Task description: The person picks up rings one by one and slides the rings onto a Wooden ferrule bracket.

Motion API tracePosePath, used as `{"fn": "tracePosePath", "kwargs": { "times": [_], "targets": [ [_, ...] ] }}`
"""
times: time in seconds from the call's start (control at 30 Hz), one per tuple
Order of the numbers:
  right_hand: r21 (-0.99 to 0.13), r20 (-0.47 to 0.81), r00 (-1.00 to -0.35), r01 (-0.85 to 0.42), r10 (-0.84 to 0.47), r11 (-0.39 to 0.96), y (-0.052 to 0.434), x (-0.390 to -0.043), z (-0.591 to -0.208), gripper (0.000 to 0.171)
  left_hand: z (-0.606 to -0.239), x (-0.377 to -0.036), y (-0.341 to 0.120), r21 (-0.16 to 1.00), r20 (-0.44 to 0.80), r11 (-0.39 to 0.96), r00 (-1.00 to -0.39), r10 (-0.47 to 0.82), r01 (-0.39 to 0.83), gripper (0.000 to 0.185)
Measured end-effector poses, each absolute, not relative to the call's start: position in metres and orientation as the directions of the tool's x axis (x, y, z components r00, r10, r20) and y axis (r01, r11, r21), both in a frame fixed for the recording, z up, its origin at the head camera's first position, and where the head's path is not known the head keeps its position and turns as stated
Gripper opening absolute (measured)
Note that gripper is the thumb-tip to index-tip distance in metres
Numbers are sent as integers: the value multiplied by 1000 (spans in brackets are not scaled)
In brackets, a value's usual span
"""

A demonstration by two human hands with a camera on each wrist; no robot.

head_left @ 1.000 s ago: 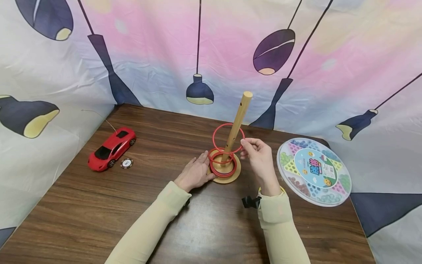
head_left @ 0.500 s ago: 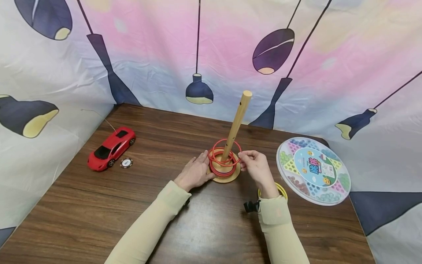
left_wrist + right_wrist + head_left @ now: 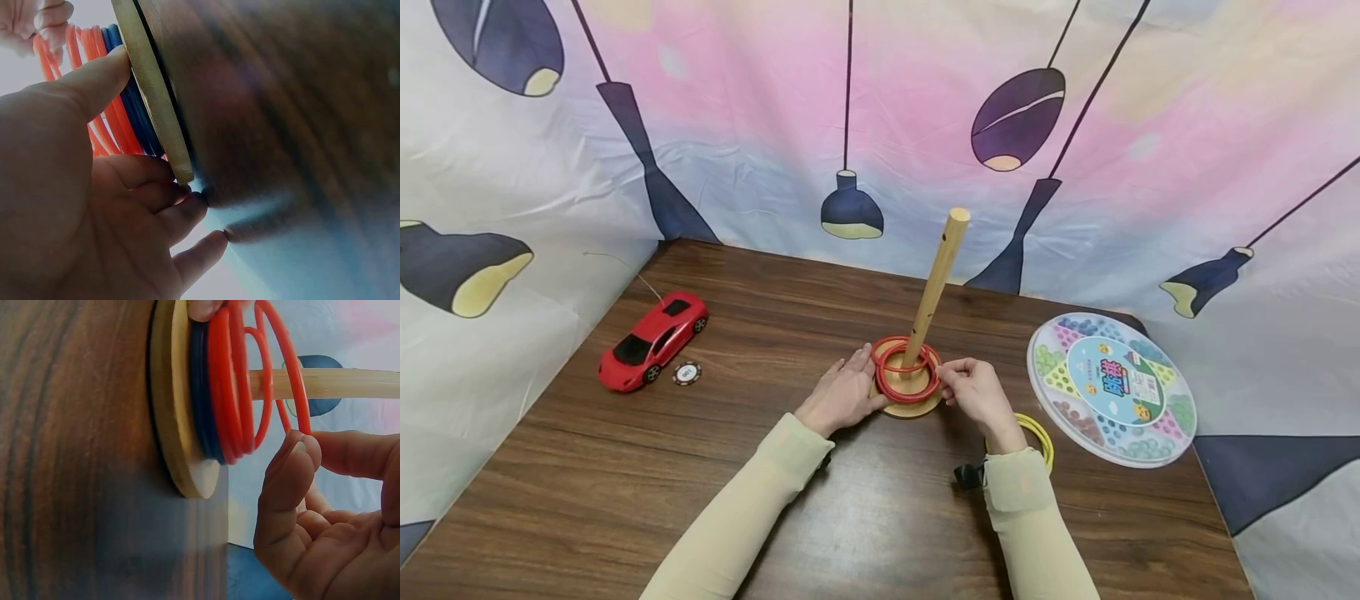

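Fingers, left hand (image 3: 842, 393): loosely parted, resting against the round wooden base (image 3: 908, 411), gripping nothing.
Thin red plastic-looking ring (image 3: 294, 362): around the wooden post (image 3: 936, 287); I judge it light, stiff, slick; take the rim.
Fingers, right hand (image 3: 976, 393): pinching that rim.

Your red ring (image 3: 300, 394), tilted around the post (image 3: 940, 267)
Below it you see red rings (image 3: 222, 394) stacked over blue rings (image 3: 201, 394) round the upright wooden post, its round base (image 3: 910, 410) flat on the tabletop (image 3: 760, 283).
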State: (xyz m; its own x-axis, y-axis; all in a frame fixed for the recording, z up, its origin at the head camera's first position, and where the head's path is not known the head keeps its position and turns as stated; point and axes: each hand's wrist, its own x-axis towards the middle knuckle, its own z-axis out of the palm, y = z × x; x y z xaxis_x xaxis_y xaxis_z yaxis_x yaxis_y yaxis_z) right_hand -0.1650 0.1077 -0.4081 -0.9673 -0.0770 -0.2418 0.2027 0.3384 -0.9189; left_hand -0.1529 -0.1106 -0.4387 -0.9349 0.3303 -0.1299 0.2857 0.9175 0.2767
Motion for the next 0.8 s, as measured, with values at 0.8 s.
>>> {"fn": "tracePosePath", "kwargs": {
  "times": [0.8],
  "targets": [
    [-879, -299, -951, 243, -77, 410, 103, -167, -421, 20, -439, -153, -110, 272, -121, 918, -936, 331, 289, 79]
  ]
}}
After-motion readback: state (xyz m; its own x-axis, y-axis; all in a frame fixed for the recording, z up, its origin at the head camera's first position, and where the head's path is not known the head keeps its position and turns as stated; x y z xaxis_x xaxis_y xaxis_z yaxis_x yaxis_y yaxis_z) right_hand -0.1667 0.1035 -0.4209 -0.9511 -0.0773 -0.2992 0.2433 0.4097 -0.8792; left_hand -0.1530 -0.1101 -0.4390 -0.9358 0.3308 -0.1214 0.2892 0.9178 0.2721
